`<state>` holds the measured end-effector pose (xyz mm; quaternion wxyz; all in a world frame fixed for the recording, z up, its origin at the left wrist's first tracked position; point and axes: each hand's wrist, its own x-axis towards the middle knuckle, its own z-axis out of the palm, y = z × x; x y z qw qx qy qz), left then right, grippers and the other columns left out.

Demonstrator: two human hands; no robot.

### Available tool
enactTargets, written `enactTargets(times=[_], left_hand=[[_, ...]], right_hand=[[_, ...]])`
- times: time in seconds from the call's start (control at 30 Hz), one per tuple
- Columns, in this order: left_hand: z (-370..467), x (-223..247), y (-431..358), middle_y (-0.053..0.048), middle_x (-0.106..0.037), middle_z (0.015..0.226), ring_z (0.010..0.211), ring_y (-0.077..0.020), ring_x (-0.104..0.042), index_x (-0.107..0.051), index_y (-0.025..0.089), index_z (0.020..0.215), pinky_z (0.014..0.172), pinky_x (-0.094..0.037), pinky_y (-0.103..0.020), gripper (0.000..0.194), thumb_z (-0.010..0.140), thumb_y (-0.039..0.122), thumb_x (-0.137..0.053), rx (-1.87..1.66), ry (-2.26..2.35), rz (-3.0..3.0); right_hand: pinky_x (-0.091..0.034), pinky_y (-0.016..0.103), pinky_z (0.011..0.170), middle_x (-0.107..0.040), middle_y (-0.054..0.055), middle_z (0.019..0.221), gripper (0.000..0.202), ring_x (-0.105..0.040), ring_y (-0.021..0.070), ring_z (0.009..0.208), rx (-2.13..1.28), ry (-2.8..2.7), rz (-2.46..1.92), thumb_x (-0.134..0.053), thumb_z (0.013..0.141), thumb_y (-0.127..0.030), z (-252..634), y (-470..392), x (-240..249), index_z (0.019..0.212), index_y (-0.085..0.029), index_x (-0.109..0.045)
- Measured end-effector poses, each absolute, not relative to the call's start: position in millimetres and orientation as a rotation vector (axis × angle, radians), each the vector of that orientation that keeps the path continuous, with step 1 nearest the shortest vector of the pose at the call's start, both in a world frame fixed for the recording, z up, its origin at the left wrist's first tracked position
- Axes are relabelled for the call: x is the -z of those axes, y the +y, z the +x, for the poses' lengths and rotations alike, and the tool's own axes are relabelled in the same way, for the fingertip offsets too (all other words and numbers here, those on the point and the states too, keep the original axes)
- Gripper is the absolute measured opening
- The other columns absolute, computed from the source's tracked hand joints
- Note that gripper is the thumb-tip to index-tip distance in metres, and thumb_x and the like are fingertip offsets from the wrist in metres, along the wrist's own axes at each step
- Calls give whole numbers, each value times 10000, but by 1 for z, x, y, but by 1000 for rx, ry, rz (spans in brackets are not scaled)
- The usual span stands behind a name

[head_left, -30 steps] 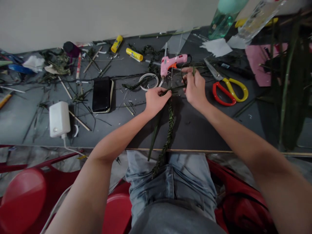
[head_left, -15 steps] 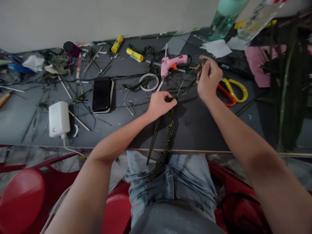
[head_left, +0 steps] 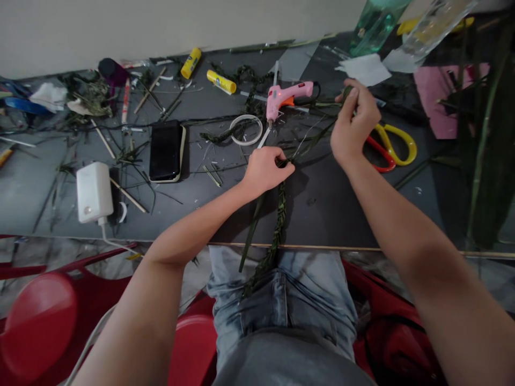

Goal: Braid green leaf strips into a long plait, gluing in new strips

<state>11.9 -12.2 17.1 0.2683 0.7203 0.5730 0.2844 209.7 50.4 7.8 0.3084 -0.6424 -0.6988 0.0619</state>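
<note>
A braid of dark green leaf strips (head_left: 279, 220) hangs from my left hand (head_left: 267, 169) over the table's front edge onto my lap. The fingers of that hand are pinched on the braid's upper end. A loose leaf strip (head_left: 252, 230) dangles beside it. My right hand (head_left: 356, 118), raised to the right, is closed on a green leaf strip (head_left: 317, 138) that runs taut-looking back toward my left hand. A thin pale thread or fibre also stretches between the hands. Just beyond my left hand lies a pink glue gun (head_left: 277, 102), nozzle toward me.
Scissors with red and yellow handles (head_left: 406, 147) lie beside my right wrist. Left of my hands are a tape ring (head_left: 246, 130), a black phone (head_left: 164, 153) and a white power bank (head_left: 94, 193). Yellow glue sticks (head_left: 221, 82), leaf scraps and bottles (head_left: 378, 27) stand or lie farther back.
My right hand has moved a little right and up, drawing the leaf strip farther from my left hand. My left hand stays pinched on the braid. The view has shifted slightly.
</note>
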Motion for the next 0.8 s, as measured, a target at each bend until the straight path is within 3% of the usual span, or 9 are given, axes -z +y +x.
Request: enactTargets(times=[0.13, 0.3, 0.47, 0.63, 0.7, 0.8], left_hand=[[12, -18, -13, -11, -599, 607, 606, -144, -494, -565, 216, 585, 670, -368, -323, 180, 701, 264, -694, -748, 1554, 1957], [13, -20, -13, -16, -602, 611, 608, -150, -505, -578, 211, 590, 673, -378, -326, 182, 723, 261, -691, -721, 1574, 1971], [13, -20, -14, -25, -616, 633, 628, -157, -517, -589, 209, 592, 703, -396, -330, 174, 722, 242, -699, -714, 1595, 1944], [14, -20, -13, -18, -572, 614, 616, -152, -479, -524, 218, 568, 687, -366, -339, 222, 714, 231, -691, -735, 1604, 1926], [14, -20, -13, -18, -560, 613, 621, -154, -475, -513, 220, 566, 692, -361, -343, 226, 708, 229, -689, -731, 1621, 1919], [14, -20, -13, -20, -561, 619, 636, -162, -484, -522, 221, 577, 707, -368, -345, 214, 711, 238, -687, -730, 1631, 1904]], right_hand=[[-389, 420, 1136, -645, 169, 1312, 622, -584, 247, 1262, 8, -1660, -1678, -41, 1087, -368, 214, 44, -16, 1433, -180, -523], [-382, 467, 1151, -552, 145, 1468, 608, -488, 277, 1401, 27, -1759, -1749, -40, 1081, -362, 219, 42, -18, 1546, -244, -414], [-385, 413, 1156, -589, 152, 1442, 534, -519, 240, 1368, 11, -1801, -1776, -138, 1093, -267, 217, 42, -28, 1455, -188, -522], [-474, 511, 1008, -704, 277, 1197, 449, -663, 360, 1166, -12, -1920, -2127, -324, 1078, -205, 211, 38, -38, 1208, -3, -703], [-472, 546, 989, -702, 329, 1143, 456, -668, 398, 1147, 14, -1885, -2192, -349, 1071, -194, 208, 35, -41, 1172, 72, -707], [-481, 543, 983, -693, 352, 1143, 481, -668, 406, 1149, 85, -1837, -2252, -331, 1071, -196, 206, 31, -45, 1183, 88, -703]])
